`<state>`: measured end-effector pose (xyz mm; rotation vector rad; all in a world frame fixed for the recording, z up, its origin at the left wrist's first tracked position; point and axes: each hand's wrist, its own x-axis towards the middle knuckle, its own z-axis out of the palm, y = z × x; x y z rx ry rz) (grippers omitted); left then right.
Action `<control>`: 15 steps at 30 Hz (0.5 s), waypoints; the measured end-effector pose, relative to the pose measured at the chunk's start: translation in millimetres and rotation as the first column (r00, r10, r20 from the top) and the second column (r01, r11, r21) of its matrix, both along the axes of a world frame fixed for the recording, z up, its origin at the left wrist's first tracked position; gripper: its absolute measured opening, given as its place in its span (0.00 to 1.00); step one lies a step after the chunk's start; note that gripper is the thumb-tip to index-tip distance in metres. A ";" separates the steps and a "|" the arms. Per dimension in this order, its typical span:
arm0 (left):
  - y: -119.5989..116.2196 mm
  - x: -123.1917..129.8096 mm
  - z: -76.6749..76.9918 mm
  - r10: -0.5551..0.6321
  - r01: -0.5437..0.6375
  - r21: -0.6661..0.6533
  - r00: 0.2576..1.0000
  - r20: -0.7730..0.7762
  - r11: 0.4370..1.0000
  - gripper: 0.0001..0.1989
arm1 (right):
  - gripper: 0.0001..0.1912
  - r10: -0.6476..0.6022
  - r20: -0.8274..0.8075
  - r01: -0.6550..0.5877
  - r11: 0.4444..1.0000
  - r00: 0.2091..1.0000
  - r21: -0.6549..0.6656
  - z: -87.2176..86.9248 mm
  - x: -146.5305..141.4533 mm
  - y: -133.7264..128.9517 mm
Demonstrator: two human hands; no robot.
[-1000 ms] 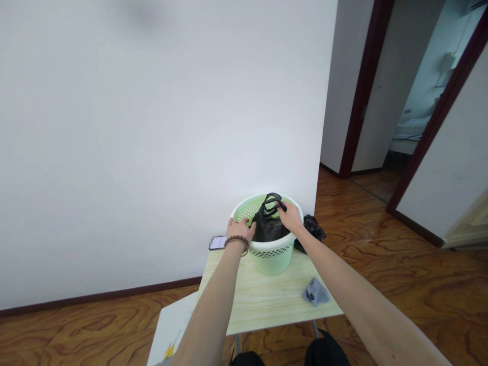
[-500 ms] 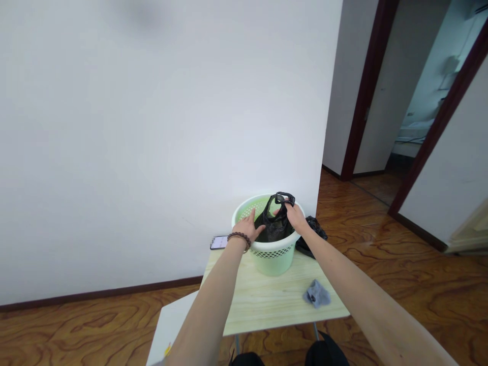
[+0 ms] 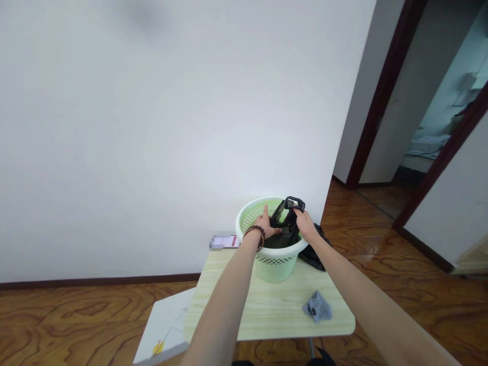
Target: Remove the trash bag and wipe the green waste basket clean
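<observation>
A pale green plastic basket [image 3: 275, 269] with a perforated white-green rim stands on a small light wooden table [image 3: 263, 310]. Inside it is a black plastic bag [image 3: 284, 239], its looped handles rising above the rim. My right hand [image 3: 304, 223] grips the bag near these handles, at the basket's right side. With fingers spread, my left hand [image 3: 268, 224] reaches into the basket against the bag's left side; a beaded bracelet [image 3: 259, 231] is on that wrist. What lies in the bag is hidden.
Another black plastic bag [image 3: 313, 256] lies right of the basket. A grey cloth [image 3: 317, 306] rests near the table's front right, and a phone [image 3: 224, 242] at the back left. A white box [image 3: 163, 323] sits left of the table. The wall [image 3: 190, 152] rises behind.
My left hand has gone further right and deeper into the basket against the bag. My right hand still holds the bag's handle area. The whole view has shifted slightly.
</observation>
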<state>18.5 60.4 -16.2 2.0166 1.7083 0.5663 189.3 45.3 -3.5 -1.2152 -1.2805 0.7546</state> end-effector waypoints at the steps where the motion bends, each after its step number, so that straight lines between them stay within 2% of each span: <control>1: 1.7 1.0 -0.8 0.009 -0.009 0.000 1.000 0.010 1.000 0.57 | 0.23 -0.022 0.011 0.022 1.000 1.000 -0.005 -0.4 0.3 0.3; 3: 4.3 1.3 -1.1 0.016 -0.016 0.017 1.000 0.023 1.000 0.47 | 0.22 -0.074 0.029 0.074 0.997 0.997 -0.014 -1.2 0.6 0.7; 6: 4.6 -0.2 1.1 0.039 -0.041 0.047 0.999 0.032 0.998 0.21 | 0.20 -0.100 0.017 0.100 0.995 0.995 -0.003 -2.5 -0.8 0.2; 7: 3.5 -0.3 2.3 0.049 -0.050 0.051 0.998 0.034 0.997 0.16 | 0.20 -0.089 -0.002 0.089 0.996 0.996 0.004 -2.8 -1.7 -0.1; 9: -0.5 1.1 4.4 0.077 -0.079 0.057 0.996 0.042 0.995 0.15 | 0.19 -0.058 -0.058 0.058 0.998 0.997 0.014 -3.1 -3.5 -0.7; 15: -11.7 10.2 10.3 0.136 -0.145 0.067 0.982 0.129 0.987 0.23 | 0.12 0.055 -0.240 -0.056 0.998 0.969 0.005 1.0 -5.8 0.0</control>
